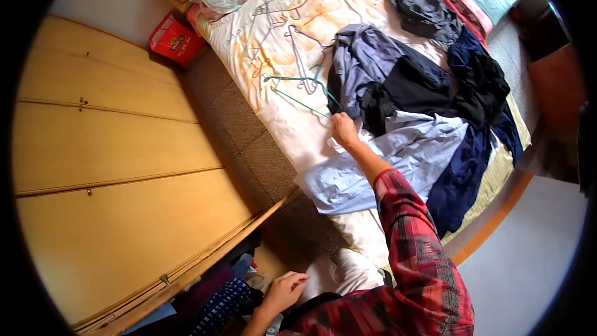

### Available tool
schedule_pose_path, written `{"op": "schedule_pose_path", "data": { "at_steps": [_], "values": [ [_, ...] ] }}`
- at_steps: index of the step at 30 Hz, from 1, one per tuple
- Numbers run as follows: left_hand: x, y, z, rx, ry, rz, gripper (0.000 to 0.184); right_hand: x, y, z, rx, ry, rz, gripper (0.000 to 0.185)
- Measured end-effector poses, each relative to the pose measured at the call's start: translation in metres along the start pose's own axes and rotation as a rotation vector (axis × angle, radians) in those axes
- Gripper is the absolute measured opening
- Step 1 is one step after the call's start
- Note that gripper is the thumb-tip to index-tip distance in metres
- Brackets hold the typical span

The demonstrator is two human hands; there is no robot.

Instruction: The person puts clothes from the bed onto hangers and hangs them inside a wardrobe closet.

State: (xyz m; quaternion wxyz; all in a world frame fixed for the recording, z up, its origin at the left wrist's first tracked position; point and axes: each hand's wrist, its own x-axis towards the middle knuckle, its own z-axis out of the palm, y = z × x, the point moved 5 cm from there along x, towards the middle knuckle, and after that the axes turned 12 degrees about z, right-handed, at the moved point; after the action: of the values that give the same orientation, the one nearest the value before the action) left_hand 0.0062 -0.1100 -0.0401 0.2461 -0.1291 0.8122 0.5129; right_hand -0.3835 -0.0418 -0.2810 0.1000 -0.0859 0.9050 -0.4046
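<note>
My right hand (345, 130) reaches over the bed with its fingers closed on one end of a green clothes hanger (292, 78), beside the dark cuff of a grey and black jacket (373, 56). Just under that forearm lies a light blue shirt (398, 149), spread out and wrinkled. Low in the view, my left hand (286, 291) hangs near my body with loosely bent fingers and nothing visible in it. Several grey hangers (297, 50) lie on the patterned bedsheet (242, 43) beyond the green one.
A wooden wardrobe (118, 143) stands at the left; its nearest door is ajar, with clothes (221, 305) inside. A red bag (176, 40) sits on the floor by the bed. Dark trousers (463, 174) and a folded dark grey garment (423, 9) lie on the bed's right side.
</note>
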Motion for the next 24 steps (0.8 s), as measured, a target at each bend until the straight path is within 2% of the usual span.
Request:
{"op": "schedule_pose_path", "data": {
  "at_steps": [3,6,8,9,12,13,16,18,20,24],
  "values": [
    [0.006,-0.001,-0.005,0.005,0.038,-0.028,0.02,0.043,0.002,0.026,0.033,-0.085,0.013,0.017],
    [0.008,-0.012,-0.006,0.004,0.1,-0.03,0.02,0.085,0.006,0.054,0.033,0.014,-0.013,0.019],
    [0.007,-0.022,-0.001,-0.062,0.111,-0.091,0.02,0.106,0.019,0.078,0.515,-0.166,0.636,0.017],
    [0.007,-0.028,0.002,-0.127,0.132,-0.127,0.019,0.114,0.028,0.098,0.747,-0.191,0.861,0.015],
    [0.009,-0.032,0.006,-0.039,0.141,-0.106,0.019,0.133,0.044,0.154,1.191,-0.26,1.075,0.035],
    [0.009,-0.035,0.006,-0.027,0.154,-0.112,0.019,0.136,0.042,0.162,1.255,-0.206,1.096,0.041],
    [0.006,-0.046,0.009,-0.028,0.174,-0.096,0.018,0.139,0.019,0.154,1.489,-0.09,1.022,0.014],
    [0.006,-0.043,0.008,-0.044,0.189,-0.115,0.018,0.144,0.011,0.141,1.452,-0.105,1.006,0.01],
    [0.008,-0.04,0.007,-0.054,0.201,-0.119,0.018,0.155,0.005,0.132,1.5,-0.181,0.969,0.012],
    [0.016,-0.028,0.004,0.018,0.181,-0.026,0.018,0.157,-0.022,0.09,1.647,-0.398,0.857,0.027]
  ]
}}
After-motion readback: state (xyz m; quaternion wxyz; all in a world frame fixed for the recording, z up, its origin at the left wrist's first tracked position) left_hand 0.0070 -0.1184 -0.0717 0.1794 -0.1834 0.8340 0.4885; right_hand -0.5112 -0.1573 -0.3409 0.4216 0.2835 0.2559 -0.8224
